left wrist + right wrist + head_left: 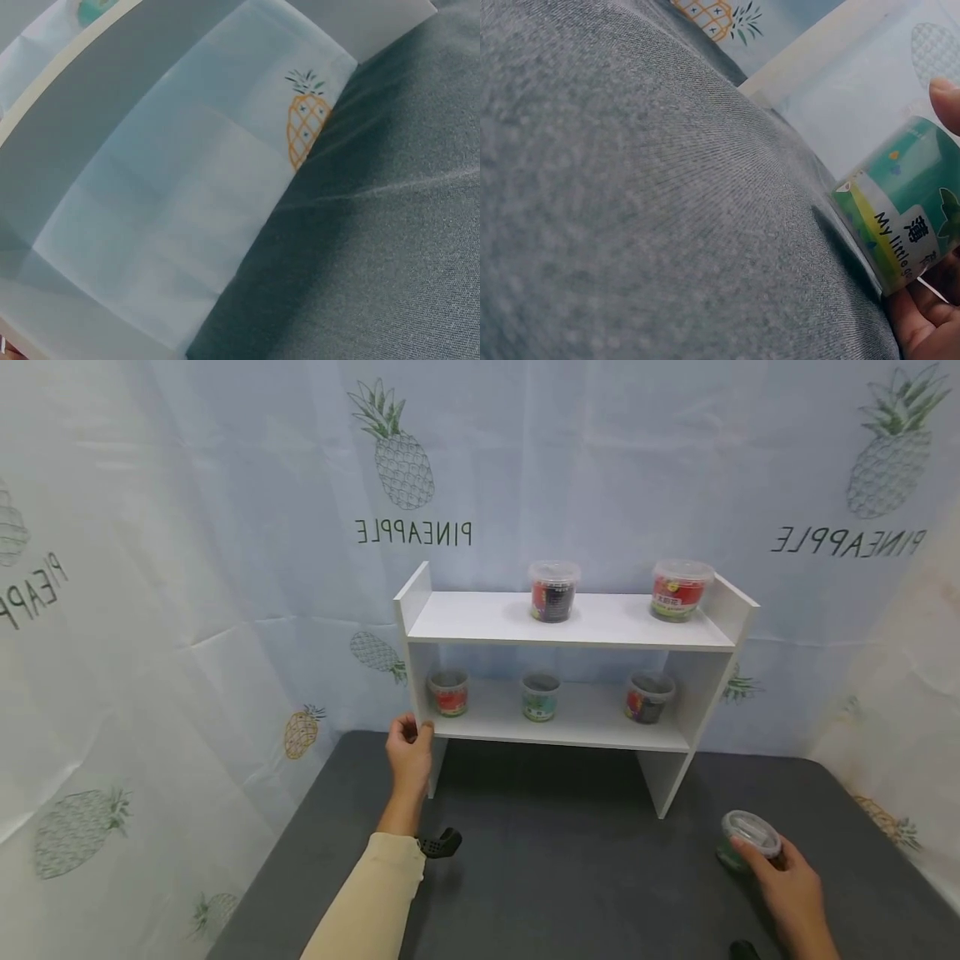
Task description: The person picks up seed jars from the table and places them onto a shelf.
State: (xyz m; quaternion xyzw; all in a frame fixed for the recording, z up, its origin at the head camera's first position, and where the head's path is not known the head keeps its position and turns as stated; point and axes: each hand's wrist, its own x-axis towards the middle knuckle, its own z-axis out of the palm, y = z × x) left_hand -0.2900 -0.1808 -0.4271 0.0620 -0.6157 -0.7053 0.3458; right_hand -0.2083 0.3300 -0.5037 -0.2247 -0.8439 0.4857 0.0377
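Observation:
My left hand grips the left side panel of a white two-tier shelf, at the height of its lower board. In the left wrist view, only a bit of a finger shows at the panel's edge. Low on the right, my right hand holds a plastic tub with a clear lid, close over the dark table. The right wrist view shows the tub's green label with a leaf and "My little" printed on it, thumb on one side and fingers on the other.
The upper board bears a dark-filled tub and a red-and-green tub. On the lower board stand a red tub, a green tub and a dark-red tub. A pineapple-print curtain hangs behind.

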